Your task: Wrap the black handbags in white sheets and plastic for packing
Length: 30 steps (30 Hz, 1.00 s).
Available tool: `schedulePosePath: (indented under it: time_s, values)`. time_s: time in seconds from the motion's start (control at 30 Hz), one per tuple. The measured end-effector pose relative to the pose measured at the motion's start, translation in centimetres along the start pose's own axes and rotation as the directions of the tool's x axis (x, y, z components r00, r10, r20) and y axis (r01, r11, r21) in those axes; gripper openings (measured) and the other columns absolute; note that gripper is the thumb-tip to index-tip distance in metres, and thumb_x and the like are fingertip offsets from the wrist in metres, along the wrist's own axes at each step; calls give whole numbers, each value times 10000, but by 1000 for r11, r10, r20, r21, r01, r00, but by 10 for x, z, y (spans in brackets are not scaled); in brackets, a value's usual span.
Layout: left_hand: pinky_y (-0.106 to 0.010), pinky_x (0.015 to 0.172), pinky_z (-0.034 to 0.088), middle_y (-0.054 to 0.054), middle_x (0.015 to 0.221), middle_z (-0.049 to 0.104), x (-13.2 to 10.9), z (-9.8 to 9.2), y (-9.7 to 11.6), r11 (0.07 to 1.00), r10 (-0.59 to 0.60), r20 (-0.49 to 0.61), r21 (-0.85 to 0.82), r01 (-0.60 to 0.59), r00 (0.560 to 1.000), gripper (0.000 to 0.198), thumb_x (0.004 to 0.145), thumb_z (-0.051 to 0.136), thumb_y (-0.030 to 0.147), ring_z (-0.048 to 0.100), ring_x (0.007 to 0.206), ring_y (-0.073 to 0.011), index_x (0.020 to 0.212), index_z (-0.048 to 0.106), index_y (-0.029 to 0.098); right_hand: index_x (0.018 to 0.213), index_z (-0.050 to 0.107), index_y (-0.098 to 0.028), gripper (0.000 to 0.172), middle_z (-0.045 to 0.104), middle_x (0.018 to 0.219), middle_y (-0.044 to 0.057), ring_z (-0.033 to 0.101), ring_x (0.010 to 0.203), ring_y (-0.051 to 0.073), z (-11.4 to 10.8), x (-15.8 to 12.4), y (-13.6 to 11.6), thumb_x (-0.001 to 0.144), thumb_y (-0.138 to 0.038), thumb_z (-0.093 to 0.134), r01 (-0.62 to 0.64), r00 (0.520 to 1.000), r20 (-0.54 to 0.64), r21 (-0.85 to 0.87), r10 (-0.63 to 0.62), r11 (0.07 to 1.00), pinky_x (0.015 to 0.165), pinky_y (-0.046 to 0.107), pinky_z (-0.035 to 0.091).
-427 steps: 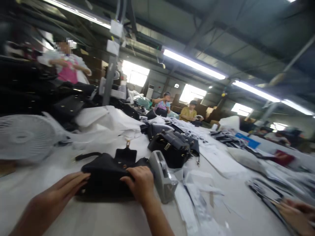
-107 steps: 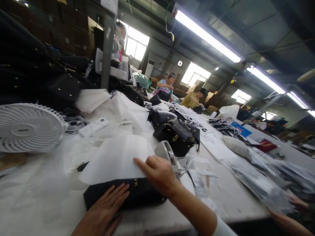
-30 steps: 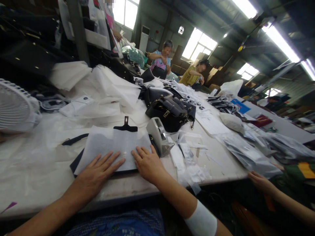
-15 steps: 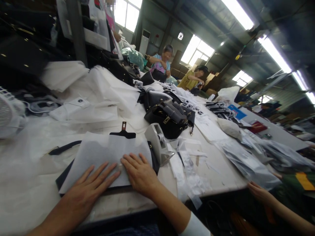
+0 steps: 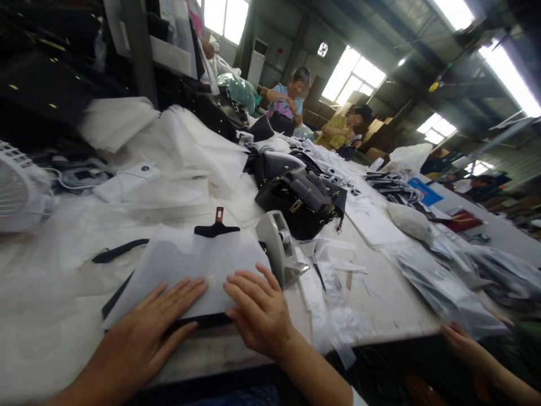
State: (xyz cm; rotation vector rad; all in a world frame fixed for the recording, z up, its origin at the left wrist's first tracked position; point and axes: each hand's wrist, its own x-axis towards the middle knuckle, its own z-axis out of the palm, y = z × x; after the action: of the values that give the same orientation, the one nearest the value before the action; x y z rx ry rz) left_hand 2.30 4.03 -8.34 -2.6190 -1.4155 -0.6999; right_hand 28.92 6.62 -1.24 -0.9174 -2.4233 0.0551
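A black bag [image 5: 206, 322] lies flat on the table in front of me, mostly covered by a sheet of white paper [image 5: 181, 256]. Beyond the sheet's far edge shows a black tab with a metal plate [image 5: 217, 226], and a black strap [image 5: 120, 251] sticks out on the left. My left hand [image 5: 147, 321] rests on the paper, fingers stretched out, thumb over the near edge. On the right side of the sheet lies my right hand [image 5: 257, 310], fingers out, thumb at the near edge. Neither hand grips anything that I can see.
A grey tape dispenser [image 5: 276, 248] stands right of the paper, with a black handbag [image 5: 302, 200] behind it. A white fan [image 5: 21, 189] is at far left. Plastic bags [image 5: 439, 282] lie to the right, near another person's hand [image 5: 460, 341]. Two people work at the back.
Both thumbs have come down to the near edge of the paper and bag. My left fingers have drawn closer together. The view has shifted slightly.
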Motion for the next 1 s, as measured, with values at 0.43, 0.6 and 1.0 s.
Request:
schedulePosePath:
  time_s: [0.43, 0.6, 1.0]
  values:
    - [-481, 1244, 322, -40, 1352, 710, 37, -34, 7, -30, -781, 381, -814, 581, 494, 553, 888, 611, 635, 573, 1359, -322, 1253, 735, 239, 1215, 678, -147, 241, 768, 1114, 76, 696, 1000, 196, -7, 22, -11, 1013, -87, 562, 195, 973, -122, -28, -197, 980, 861, 338, 530]
    - [-471, 1247, 324, -81, 1374, 694, 38, -35, 5, -142, -808, 381, -866, 480, 449, 506, 902, 597, 550, 499, 1427, -321, 1218, 740, 182, 1248, 689, -127, 269, 726, 1138, 127, 674, 981, 244, 7, 49, -4, 1024, -143, 542, -41, 998, 47, -110, 47, 993, 898, 363, 558]
    - [-404, 1202, 400, -27, 1348, 714, 27, -29, 5, -209, -736, 419, -887, 411, 531, 554, 870, 652, 661, 511, 1414, -302, 1227, 743, 247, 1018, 762, -171, 223, 740, 1011, 96, 714, 953, 247, 7, 120, -20, 1007, -348, 626, -37, 682, 674, -358, 285, 933, 774, 304, 527]
